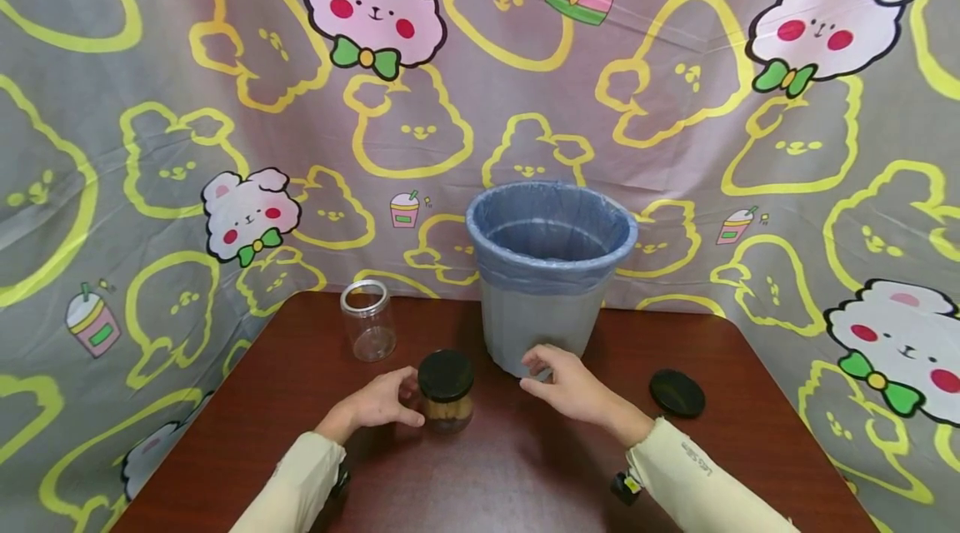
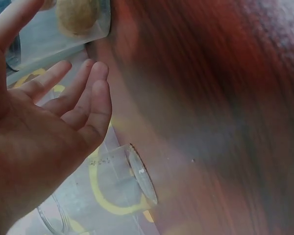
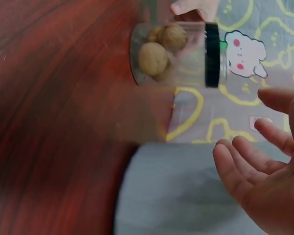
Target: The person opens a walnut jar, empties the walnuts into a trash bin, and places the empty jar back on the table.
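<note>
A small clear jar (image 1: 446,393) with a black screw lid stands on the dark red table (image 1: 480,475), with walnuts inside (image 3: 159,49). My left hand (image 1: 384,402) is just to its left, fingers relaxed and spread toward the glass; the left wrist view shows the hand (image 2: 59,112) holding nothing, with the jar (image 2: 81,19) just beyond the fingertips. My right hand (image 1: 564,385) hovers to the jar's right, loosely open in front of the bin. In the right wrist view this hand (image 3: 259,181) is empty and apart from the jar.
A grey waste bin (image 1: 547,271) lined with a blue bag stands behind the hands. An empty lidless clear jar (image 1: 367,321) stands at the back left. A loose black lid (image 1: 677,393) lies at the right. A cartoon-printed cloth (image 1: 150,141) hangs around the table.
</note>
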A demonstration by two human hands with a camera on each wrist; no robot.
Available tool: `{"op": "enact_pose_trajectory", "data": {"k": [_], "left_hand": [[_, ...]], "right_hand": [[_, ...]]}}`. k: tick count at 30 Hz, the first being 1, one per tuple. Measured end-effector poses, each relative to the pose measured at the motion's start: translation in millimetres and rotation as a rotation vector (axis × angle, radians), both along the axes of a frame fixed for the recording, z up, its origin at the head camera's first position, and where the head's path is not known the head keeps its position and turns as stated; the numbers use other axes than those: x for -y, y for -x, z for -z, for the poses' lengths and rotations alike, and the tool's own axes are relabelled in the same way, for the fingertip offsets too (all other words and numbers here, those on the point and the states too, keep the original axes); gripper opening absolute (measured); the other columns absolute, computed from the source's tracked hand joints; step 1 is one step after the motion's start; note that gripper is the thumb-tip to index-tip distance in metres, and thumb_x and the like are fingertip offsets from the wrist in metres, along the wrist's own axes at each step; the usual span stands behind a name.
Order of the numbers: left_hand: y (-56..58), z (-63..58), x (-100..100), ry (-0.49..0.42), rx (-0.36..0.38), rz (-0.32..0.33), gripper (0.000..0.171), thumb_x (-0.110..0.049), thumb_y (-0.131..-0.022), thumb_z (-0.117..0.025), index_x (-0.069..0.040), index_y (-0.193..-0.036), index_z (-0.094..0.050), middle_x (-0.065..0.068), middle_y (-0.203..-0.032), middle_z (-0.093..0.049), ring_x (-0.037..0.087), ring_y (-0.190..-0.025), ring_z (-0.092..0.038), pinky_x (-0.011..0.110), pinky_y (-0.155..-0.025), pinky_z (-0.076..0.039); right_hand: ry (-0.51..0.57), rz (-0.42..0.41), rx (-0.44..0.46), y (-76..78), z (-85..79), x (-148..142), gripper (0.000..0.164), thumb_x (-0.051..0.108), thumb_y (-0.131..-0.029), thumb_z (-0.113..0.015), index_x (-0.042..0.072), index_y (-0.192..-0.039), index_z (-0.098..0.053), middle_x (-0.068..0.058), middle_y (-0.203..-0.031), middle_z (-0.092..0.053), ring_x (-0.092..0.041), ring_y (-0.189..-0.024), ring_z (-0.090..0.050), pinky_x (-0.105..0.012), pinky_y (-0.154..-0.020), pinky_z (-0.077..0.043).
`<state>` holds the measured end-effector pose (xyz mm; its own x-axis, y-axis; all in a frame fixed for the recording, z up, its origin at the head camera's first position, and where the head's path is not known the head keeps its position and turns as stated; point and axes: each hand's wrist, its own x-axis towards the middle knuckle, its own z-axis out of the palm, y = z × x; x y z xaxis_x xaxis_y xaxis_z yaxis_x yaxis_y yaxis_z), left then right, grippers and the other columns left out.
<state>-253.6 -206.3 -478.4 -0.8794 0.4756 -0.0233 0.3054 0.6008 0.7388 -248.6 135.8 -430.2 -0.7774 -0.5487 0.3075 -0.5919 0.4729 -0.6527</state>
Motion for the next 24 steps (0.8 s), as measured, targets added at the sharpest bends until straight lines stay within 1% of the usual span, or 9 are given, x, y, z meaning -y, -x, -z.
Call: {"op": "enact_pose_trajectory", "data": {"k": [3, 5, 8, 12, 16, 20, 24], "left_hand": [[1.2, 1.9, -1.5, 0.004, -0.021, 0.036, 0.061, -0.02, -0.069, -0.084, 0.0, -0.116, -0.052, 0.009, -0.103, -0.062, 0.031, -0.097, -0.059, 0.046, -0.084, -0.047], [1.6, 3.2, -2.3, 0.006, -0.034, 0.051, 0.061, -0.021, -0.068, -0.084, 0.0, -0.116, -0.052, 0.008, -0.101, -0.062, 0.03, -0.096, -0.059, 0.045, -0.083, -0.047], [1.4, 4.4, -3.3, 0.01, -0.039, 0.048, 0.061, -0.021, -0.068, -0.084, -0.001, -0.115, -0.052, 0.008, -0.101, -0.062, 0.03, -0.095, -0.059, 0.044, -0.082, -0.048], [1.5, 5.4, -5.3, 0.008, -0.029, 0.046, 0.061, -0.019, -0.068, -0.084, -0.002, -0.117, -0.052, 0.008, -0.101, -0.061, 0.03, -0.095, -0.059, 0.044, -0.082, -0.048], [2.2, 6.0, -7.3, -0.015, -0.023, 0.053, 0.066, -0.016, -0.068, -0.084, -0.001, -0.122, -0.05, 0.007, -0.102, -0.06, 0.031, -0.096, -0.058, 0.047, -0.083, -0.047], [5.6, 9.6, -8.4, -0.023, -0.019, 0.059, 0.068, -0.015, -0.068, -0.084, -0.002, -0.125, -0.049, 0.005, -0.104, -0.06, 0.029, -0.097, -0.057, 0.047, -0.084, -0.047], [8.1, 10.1, -10.4, -0.032, -0.009, 0.068, 0.065, -0.015, -0.068, -0.084, -0.003, -0.123, -0.051, 0.006, -0.103, -0.061, 0.029, -0.097, -0.057, 0.047, -0.084, -0.047]], "right_hand": [[0.004, -0.041, 0.029, 1.2, 6.4, 10.5, 0.023, 0.022, -0.089, -0.067, 0.011, -0.108, -0.059, -0.002, -0.106, -0.059, -0.029, -0.097, -0.06, -0.043, -0.077, -0.051], [0.01, -0.061, 0.044, 2.2, 10.6, 17.4, 0.025, 0.022, -0.089, -0.067, 0.012, -0.11, -0.058, -0.002, -0.109, -0.058, -0.03, -0.099, -0.06, -0.04, -0.078, -0.051], [0.014, -0.075, 0.046, 4.0, 16.9, 27.3, 0.028, 0.023, -0.089, -0.067, 0.012, -0.114, -0.057, -0.003, -0.111, -0.057, -0.029, -0.1, -0.061, -0.035, -0.078, -0.052], [0.009, -0.079, 0.033, 7.0, 23.7, 38.6, 0.033, 0.023, -0.09, -0.066, 0.011, -0.118, -0.056, -0.004, -0.115, -0.056, -0.027, -0.101, -0.06, -0.031, -0.078, -0.052], [-0.01, -0.084, 0.008, 10.1, 27.8, 49.2, 0.038, 0.025, -0.091, -0.065, 0.008, -0.123, -0.056, -0.008, -0.126, -0.051, -0.024, -0.104, -0.059, -0.03, -0.079, -0.051], [-0.009, -0.075, 0.004, 10.4, 28.2, 57.8, 0.038, 0.025, -0.09, -0.066, 0.009, -0.123, -0.058, -0.01, -0.136, -0.045, -0.023, -0.105, -0.057, -0.03, -0.081, -0.05], [-0.006, -0.073, 0.01, 9.7, 26.8, 64.2, 0.033, 0.026, -0.088, -0.069, 0.011, -0.116, -0.06, -0.01, -0.137, -0.044, -0.023, -0.105, -0.057, -0.031, -0.08, -0.051]]}}
